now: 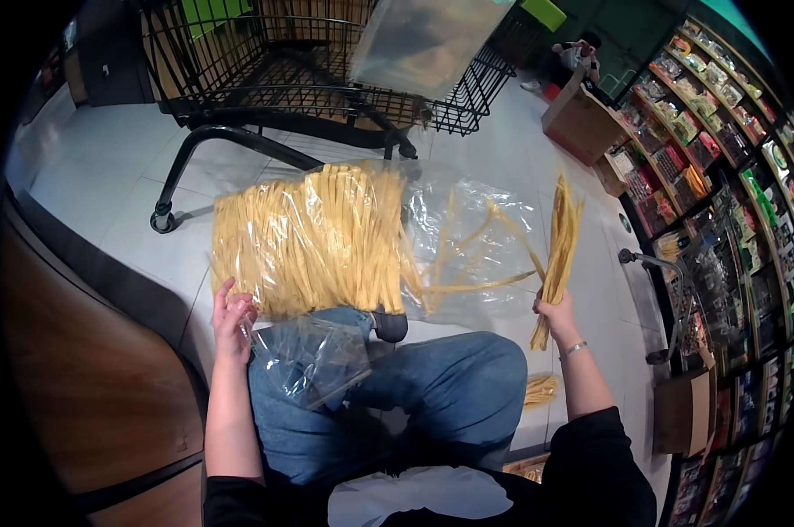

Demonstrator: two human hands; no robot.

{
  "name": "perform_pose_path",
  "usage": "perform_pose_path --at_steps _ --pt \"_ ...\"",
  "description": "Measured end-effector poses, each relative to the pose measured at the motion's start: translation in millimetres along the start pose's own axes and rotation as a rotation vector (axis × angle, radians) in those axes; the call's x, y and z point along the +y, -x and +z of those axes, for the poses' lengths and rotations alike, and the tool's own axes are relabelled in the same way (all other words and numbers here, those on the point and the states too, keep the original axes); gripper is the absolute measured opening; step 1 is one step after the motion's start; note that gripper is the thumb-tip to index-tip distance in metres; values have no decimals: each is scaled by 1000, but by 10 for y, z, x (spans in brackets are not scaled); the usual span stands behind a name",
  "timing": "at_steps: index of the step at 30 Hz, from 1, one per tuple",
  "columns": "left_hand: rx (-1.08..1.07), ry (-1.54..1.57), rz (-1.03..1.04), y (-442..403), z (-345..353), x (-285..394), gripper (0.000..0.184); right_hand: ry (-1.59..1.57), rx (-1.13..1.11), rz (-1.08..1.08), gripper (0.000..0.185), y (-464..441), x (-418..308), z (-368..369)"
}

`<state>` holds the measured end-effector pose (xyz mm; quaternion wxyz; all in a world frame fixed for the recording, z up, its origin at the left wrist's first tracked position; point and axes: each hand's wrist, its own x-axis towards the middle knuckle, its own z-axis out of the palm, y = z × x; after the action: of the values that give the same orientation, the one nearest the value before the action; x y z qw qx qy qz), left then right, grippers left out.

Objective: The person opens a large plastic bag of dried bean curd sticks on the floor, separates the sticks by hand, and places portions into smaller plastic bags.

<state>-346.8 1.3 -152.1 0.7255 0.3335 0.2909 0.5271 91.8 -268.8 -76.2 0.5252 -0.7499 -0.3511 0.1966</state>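
A large clear bag full of long, flat yellow strips (313,241) lies in front of my crossed legs. My left hand (232,323) is at its lower left corner, fingers curled at the edge of a small clear bag (313,360), which drapes over my leg. On the right, my right hand (555,316) grips the lower part of a bundle of yellow strips (561,237), held roughly upright. Several loose strips (485,285) lie at the big bag's open right end. Another small bunch of strips (541,390) rests beside my knee.
A black wire cart (274,88) stands ahead, a clear sheet hanging over it. Packed shelves (695,132) line the right side, with cardboard boxes (581,119) nearby. Wooden furniture (98,360) is at left. Another person (579,60) sits far back.
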Motion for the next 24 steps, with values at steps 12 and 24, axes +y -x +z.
perform_pose_path --at_steps 12,24 --pt "-14 5 -9 -1 -2 4 57 -142 121 -123 21 -132 -438 -41" --pt "-19 38 3 -9 15 -5 55 -185 109 -159 22 -334 -917 -354"
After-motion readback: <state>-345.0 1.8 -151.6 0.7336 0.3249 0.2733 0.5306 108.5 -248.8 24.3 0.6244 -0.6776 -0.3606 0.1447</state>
